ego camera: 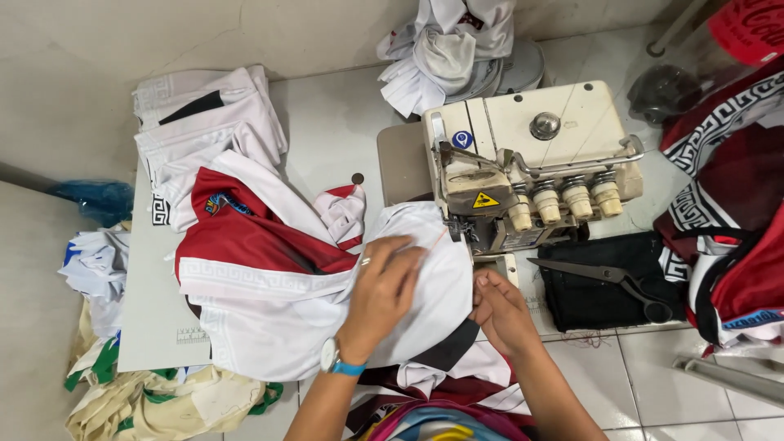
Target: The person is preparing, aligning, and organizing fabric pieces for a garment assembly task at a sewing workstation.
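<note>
The left hand (385,282) lies flat, fingers spread, on the white and red jersey (269,269), pressing it to the table. The right hand (500,309) pinches the cloth edge just before the overlock sewing machine (531,163). The seam seems only starting; most of the jersey is left of the machine. Scissors (608,278) lie near.
</note>
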